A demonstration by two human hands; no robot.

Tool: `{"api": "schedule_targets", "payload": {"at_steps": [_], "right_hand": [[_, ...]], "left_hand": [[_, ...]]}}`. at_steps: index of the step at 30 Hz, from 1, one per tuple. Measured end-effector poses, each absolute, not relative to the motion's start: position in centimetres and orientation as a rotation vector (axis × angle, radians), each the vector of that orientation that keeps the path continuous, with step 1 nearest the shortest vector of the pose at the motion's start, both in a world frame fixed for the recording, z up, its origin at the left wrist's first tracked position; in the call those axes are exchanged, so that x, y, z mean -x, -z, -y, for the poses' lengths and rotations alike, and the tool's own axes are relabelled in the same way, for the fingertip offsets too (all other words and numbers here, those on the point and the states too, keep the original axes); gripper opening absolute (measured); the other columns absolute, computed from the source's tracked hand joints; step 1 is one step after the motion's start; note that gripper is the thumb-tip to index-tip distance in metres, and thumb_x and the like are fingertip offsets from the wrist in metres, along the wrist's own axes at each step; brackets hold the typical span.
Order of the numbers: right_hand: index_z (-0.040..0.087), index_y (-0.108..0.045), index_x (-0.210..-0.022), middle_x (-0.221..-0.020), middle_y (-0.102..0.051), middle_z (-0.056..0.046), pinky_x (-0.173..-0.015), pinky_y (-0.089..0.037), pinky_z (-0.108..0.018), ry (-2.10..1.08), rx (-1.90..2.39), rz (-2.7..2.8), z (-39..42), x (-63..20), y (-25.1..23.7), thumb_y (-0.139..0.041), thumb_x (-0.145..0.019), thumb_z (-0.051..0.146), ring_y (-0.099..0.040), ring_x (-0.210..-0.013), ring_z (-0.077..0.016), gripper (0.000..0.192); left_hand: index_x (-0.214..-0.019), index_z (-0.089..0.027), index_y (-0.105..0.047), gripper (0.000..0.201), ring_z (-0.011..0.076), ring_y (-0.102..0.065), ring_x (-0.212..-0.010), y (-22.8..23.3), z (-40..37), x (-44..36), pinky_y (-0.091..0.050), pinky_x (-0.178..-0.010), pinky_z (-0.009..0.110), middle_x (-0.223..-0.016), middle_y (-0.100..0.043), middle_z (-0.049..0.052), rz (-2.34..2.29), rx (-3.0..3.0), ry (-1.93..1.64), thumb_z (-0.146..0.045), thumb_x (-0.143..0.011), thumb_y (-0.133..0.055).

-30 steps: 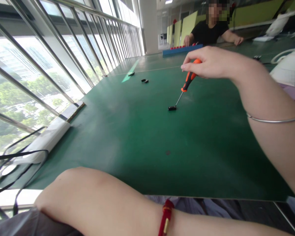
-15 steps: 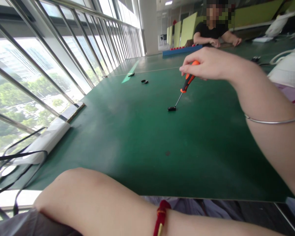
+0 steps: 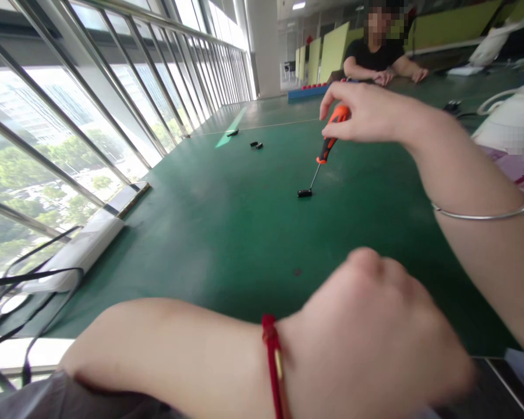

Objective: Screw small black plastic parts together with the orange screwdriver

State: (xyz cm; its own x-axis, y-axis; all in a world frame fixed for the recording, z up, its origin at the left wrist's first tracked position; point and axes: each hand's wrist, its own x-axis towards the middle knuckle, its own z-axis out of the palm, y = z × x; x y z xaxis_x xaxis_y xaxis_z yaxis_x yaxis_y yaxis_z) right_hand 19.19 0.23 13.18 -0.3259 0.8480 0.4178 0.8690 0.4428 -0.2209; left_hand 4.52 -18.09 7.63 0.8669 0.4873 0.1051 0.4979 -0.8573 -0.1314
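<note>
Since the earlier frame the left hand (image 3: 375,343) has risen into view at the near table edge; a second ago only the forearm with its red cord bracelet (image 3: 273,364) showed there. It is close to the camera and blurred, knuckles up, fingers apparently curled under; whether they hold anything cannot be told.

Right hand (image 3: 362,113) closed round the top of the orange-and-black-handled screwdriver (image 3: 329,139), thumb and fingertips pinching the orange end. Handle now tilted slightly further from the earlier frames, hand a touch higher. Thin metal shaft slants down-left; its tip meets the small black rectangular block (image 3: 305,193), which lies flat on the green table mat (image 3: 227,233), unmoved.

Thin silver bangle (image 3: 484,212) on the right forearm.

Open mat all round the block. Three small black pieces (image 3: 257,144) lie well apart from it, further back. Left edge of the mat borders a white trunking strip (image 3: 82,247) with black cables (image 3: 30,279) under the window railing.

Far end: another person in a black top (image 3: 371,55) rests both hands on the table beside a long blue tray (image 3: 308,91). White objects at right are cut off by the frame.
</note>
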Motion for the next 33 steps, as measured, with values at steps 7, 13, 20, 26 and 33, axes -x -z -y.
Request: {"api": "schedule_targets", "payload": {"at_steps": [7, 13, 20, 26, 33], "right_hand": [[0.019, -0.062, -0.080, -0.071, -0.057, -0.001, -0.060, -0.033, -0.028, 0.030, 1.402, 2.248, -0.5, -19.2, -13.1, -0.054, -0.079, 0.036, -0.045, -0.061, -0.0119, 0.020], [0.019, -0.059, -0.087, -0.074, -0.056, 0.000, -0.059, -0.033, -0.027, -0.047, 1.403, 2.221, -0.7, -19.0, -12.9, -0.057, -0.077, 0.043, -0.044, -0.062, -0.0112, 0.026], [0.019, -0.060, -0.095, -0.080, -0.059, 0.000, -0.063, -0.034, -0.025, 0.040, 1.369, 2.208, -0.3, -18.7, -12.9, -0.062, -0.070, 0.024, -0.046, -0.067, -0.0114, 0.025], [0.017, -0.064, -0.080, -0.072, -0.058, -0.001, -0.064, -0.034, -0.027, 0.024, 1.365, 2.219, -0.5, -18.8, -12.9, -0.055, -0.079, 0.032, -0.047, -0.065, -0.0119, 0.018], [0.017, -0.063, -0.080, -0.071, -0.057, -0.001, -0.063, -0.034, -0.027, -0.018, 1.418, 2.201, -0.4, -18.8, -12.8, -0.054, -0.081, 0.043, -0.045, -0.062, -0.0110, 0.028]], "left_hand": [[-0.101, -0.008, -0.063, 0.030, 0.0289, -0.062, -0.095, -6.8, 5.5, -2.6, -0.045, -0.073, 0.035, -0.100, -0.066, 0.015, 1.539, 2.485, 0.030, -0.032, -0.086, -0.054], [-0.107, -0.012, -0.061, 0.034, 0.0187, -0.061, -0.090, -2.7, -1.0, 0.1, -0.049, -0.079, 0.029, -0.105, -0.065, 0.008, 1.578, 2.866, 0.586, -0.031, -0.079, -0.064], [-0.094, -0.013, -0.067, 0.018, 0.0157, -0.060, -0.083, -0.4, -2.1, 0.2, -0.049, -0.079, 0.029, -0.097, -0.063, 0.007, 1.564, 2.891, 0.927, -0.023, -0.081, -0.060], [-0.090, -0.014, -0.070, 0.015, 0.0132, -0.059, -0.078, -0.3, -2.2, 0.3, -0.050, -0.078, 0.026, -0.091, -0.062, 0.005, 1.591, 2.918, 1.005, -0.023, -0.079, -0.062], [-0.089, -0.015, -0.069, 0.015, 0.0129, -0.059, -0.077, -0.2, -2.2, 0.3, -0.050, -0.078, 0.026, -0.091, -0.063, 0.004, 1.592, 2.918, 1.027, -0.022, -0.078, -0.062]]}}
